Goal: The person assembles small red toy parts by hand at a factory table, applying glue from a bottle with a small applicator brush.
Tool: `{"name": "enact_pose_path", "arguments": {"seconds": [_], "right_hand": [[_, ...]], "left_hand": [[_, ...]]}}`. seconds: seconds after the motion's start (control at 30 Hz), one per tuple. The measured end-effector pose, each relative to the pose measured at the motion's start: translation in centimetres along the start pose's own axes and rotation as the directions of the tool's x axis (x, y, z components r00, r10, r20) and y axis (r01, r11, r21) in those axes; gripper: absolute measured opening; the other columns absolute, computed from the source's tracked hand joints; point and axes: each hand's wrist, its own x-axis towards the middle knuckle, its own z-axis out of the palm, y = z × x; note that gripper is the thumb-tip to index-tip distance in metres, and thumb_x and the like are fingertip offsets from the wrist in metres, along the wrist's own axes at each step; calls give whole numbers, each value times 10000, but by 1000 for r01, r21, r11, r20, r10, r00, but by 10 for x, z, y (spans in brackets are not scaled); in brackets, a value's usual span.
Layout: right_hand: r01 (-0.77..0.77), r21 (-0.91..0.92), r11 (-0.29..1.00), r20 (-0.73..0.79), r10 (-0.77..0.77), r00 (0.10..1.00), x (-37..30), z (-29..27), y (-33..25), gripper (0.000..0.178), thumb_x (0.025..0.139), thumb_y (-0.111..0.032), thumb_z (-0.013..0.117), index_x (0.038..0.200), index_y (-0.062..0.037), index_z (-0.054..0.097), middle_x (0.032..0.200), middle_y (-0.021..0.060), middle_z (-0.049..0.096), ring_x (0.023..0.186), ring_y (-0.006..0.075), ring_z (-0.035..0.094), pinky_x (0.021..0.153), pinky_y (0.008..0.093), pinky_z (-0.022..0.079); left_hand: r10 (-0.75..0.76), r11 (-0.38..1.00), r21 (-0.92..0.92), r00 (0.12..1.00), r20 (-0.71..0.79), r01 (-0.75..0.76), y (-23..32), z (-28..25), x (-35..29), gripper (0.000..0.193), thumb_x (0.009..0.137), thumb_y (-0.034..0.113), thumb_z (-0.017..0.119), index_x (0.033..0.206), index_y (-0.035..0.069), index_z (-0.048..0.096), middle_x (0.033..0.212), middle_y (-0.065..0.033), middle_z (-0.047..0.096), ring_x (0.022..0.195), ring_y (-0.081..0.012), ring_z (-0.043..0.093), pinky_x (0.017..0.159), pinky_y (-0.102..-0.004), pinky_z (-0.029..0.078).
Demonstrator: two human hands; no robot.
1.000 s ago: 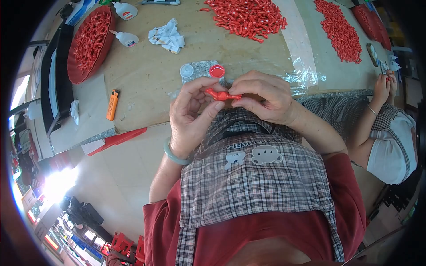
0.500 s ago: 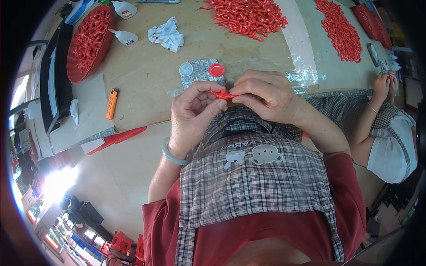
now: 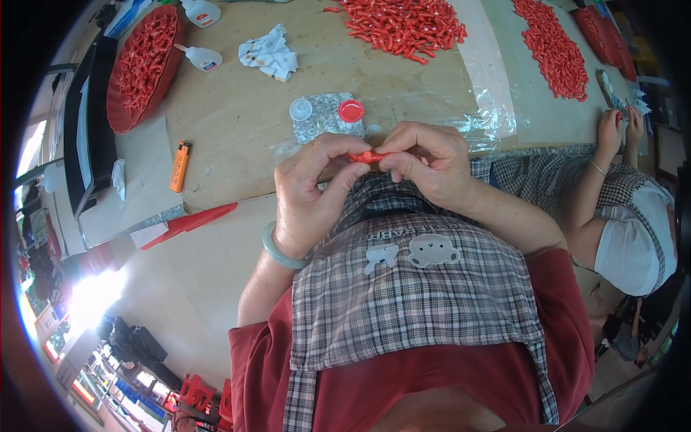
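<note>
Hands [image 3: 311, 181] on small red piece [image 3: 368, 157]

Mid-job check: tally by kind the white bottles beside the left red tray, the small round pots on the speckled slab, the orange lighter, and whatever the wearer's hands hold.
White bottles: 2
Small round pots: 2
Orange lighter: 1
Red piece, between left hand and right hand: 1
Total: 6
</note>
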Motion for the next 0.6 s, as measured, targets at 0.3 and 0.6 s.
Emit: {"name": "enact_pose_path", "arguments": {"seconds": [0.3,0.6], "right_hand": [[362,-259,895,64,-358,931,10,-9,7,145,798,-2,725,923,13,655,829,128,669,648,174,650,554,257,508],[538,-406,739,128,-536,834,12,-12,11,229,728,-50,782,921,-21,662,788,119,674,653,240,666,546,294,511]], "left_hand": [[55,996,76,998,-13,-53,3,2,0,201,804,-61,683,992,1,648,950,-109,681,848,-171,686,737,-275,579],[36,996,77,999,-14,-35,4,3,-1,211,793,-62,693,990,-1,653,963,-107,685,856,-174,685,751,-278,577]]}}
